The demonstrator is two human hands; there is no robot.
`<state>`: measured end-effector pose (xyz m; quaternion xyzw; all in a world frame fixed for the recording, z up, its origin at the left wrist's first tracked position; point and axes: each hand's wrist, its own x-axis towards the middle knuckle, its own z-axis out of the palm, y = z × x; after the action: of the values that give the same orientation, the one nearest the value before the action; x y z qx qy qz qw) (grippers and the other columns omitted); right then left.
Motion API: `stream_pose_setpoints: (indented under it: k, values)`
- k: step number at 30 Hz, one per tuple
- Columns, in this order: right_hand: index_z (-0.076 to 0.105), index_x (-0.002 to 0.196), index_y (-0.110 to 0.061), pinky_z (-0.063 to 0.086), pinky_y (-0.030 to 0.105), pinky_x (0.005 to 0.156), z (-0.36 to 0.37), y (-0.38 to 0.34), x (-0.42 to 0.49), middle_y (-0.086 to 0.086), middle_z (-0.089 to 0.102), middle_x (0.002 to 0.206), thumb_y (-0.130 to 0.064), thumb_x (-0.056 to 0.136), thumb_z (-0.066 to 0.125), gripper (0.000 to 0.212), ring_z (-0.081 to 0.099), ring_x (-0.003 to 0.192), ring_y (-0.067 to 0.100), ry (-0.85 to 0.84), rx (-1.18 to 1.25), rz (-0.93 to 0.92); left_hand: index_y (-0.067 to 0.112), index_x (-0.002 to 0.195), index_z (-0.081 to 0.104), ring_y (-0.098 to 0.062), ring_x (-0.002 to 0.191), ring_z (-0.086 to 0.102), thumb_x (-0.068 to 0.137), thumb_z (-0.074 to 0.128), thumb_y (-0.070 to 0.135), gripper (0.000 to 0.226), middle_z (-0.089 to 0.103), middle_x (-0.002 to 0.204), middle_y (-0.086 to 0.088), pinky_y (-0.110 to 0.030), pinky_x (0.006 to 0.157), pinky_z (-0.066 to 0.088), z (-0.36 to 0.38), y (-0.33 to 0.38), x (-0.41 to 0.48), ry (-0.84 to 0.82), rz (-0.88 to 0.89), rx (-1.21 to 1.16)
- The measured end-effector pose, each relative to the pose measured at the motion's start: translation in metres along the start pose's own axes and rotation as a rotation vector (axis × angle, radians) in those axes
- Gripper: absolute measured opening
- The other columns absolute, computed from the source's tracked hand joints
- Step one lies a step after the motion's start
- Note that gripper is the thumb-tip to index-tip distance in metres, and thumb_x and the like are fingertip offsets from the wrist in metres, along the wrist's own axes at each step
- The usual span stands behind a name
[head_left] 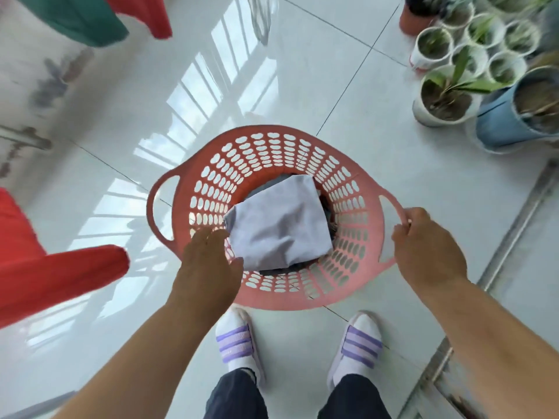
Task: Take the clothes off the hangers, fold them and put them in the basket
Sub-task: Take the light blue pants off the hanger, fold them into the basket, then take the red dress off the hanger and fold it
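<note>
A salmon-red perforated basket (272, 143) is in front of my feet on the white tiled floor. Inside it lies a folded pale lilac garment (281, 222) on top of darker clothes. My left hand (208, 261) hovers over the basket's near left rim, fingers together, touching the garment's left edge; no grip shows. My right hand (423, 243) is closed on the basket's right handle (390, 204). A red garment (45, 267) hangs at the left, and a green garment (78, 19) and another red one (145, 13) hang at the top left.
Several potted plants in white pots (444, 98) and a blue pot (514, 116) crowd the floor at the upper right. A metal floor track (514, 225) runs along the right. My feet in purple-striped slippers (239, 343) are just behind the basket.
</note>
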<state>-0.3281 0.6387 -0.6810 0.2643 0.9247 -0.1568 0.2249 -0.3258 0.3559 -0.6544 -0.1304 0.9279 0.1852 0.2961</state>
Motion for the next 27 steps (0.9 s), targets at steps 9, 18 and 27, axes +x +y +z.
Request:
stream_pose_setpoints:
  k: [9,18,27]
  values:
    - [0.051,0.121,-0.006,0.046,0.041,0.085,-0.038,0.027,-0.002,0.021,0.061,0.115,-0.01,0.098,0.04,0.025,0.057,0.106,0.04,-0.18,0.04,0.231,0.023,0.137,0.045,-0.021,0.127,0.05,0.093,0.06,0.039,0.049,0.045,0.145,0.0,-0.04,0.104,0.042,-0.061,0.038,-0.044,0.043,0.038,-0.063]
    - [0.057,0.128,-0.008,0.042,0.036,0.096,-0.105,0.006,-0.065,0.015,0.058,0.131,-0.012,0.096,0.046,0.034,0.054,0.119,0.034,-0.297,0.009,0.021,0.021,0.139,0.047,-0.021,0.13,0.045,0.094,0.057,0.037,0.049,0.044,0.145,-0.003,-0.033,0.105,0.035,-0.129,0.072,-0.097,0.011,0.138,-0.061]
    - [0.064,0.092,-0.011,0.037,0.027,0.065,-0.207,-0.099,-0.168,0.009,0.07,0.092,-0.026,0.101,0.046,0.025,0.061,0.08,0.024,-0.177,0.083,-0.428,0.025,0.133,0.052,-0.016,0.13,0.043,0.094,0.056,0.038,0.041,0.047,0.143,0.003,-0.033,0.108,0.036,-0.258,0.106,-0.19,0.136,0.278,-0.086]
